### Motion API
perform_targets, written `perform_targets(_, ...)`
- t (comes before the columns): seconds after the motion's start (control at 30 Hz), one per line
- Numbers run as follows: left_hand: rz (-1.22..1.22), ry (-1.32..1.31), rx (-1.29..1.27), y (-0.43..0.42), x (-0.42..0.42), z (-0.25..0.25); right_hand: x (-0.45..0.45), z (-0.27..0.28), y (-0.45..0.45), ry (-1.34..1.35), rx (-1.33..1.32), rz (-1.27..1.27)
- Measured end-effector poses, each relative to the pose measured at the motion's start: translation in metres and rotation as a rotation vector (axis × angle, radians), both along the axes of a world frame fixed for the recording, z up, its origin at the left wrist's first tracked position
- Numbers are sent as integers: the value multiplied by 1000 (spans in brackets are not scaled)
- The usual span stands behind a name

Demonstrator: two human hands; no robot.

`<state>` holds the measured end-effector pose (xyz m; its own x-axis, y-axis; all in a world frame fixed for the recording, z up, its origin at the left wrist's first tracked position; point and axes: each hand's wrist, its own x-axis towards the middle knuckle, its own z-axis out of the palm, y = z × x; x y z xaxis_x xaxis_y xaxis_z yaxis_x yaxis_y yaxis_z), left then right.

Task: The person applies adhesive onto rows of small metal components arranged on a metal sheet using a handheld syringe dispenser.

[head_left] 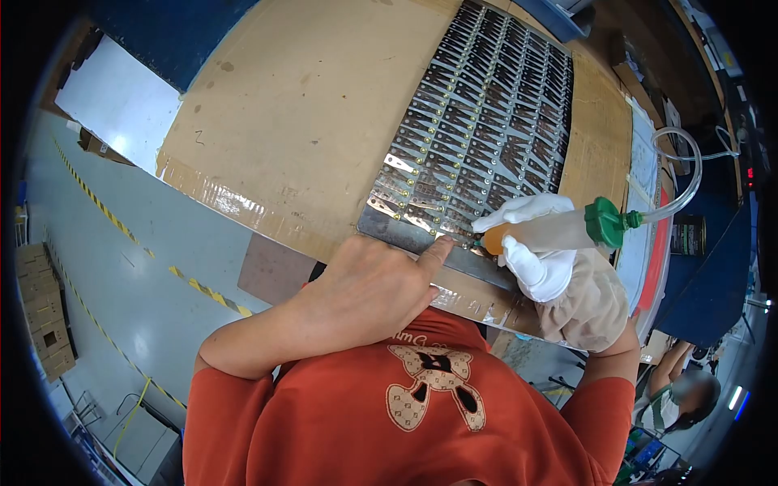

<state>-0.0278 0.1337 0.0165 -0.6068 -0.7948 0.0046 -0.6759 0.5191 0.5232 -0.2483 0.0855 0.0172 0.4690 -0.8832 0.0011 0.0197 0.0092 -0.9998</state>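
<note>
My right hand (541, 275), in a white glove with a beige sleeve cover, grips a dispensing syringe (559, 232). The syringe has a green cap, an orange part near the front and a clear hose. Its tip points left, down at the near rows of small shiny metal pieces (486, 113) with brass-coloured dots. These pieces lie in columns on a dark metal plate (397, 231). Bare, my left hand (373, 275) rests at the plate's near edge. Its index finger stretches to the front row, close to the tip; the other fingers are partly hidden.
Brown cardboard (275, 113) covers the table, with clear tape along its near edge. The clear hose (695, 174) loops at the right. A blue bin (559, 18) stands at the far edge. Another person (685, 397) is at lower right. Stacked boxes (42, 312) stand on the floor at left.
</note>
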Motion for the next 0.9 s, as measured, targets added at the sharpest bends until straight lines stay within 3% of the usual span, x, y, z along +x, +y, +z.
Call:
perform_targets(0.2, 0, -13, 9, 0, 0, 2, -2, 3, -3, 112, -39, 67)
perform_targets(0.6, -8, 2, 26, -2, 0, 5, -2, 0, 0, 61, -17, 2)
perform_targets(0.7, -17, 16, 22, -3, 0, 5, -6, 4, -5, 250, -113, 111)
perform_targets(0.9, -12, 20, 15, -3, 0, 5, -2, -3, 0, 2, -32, 12)
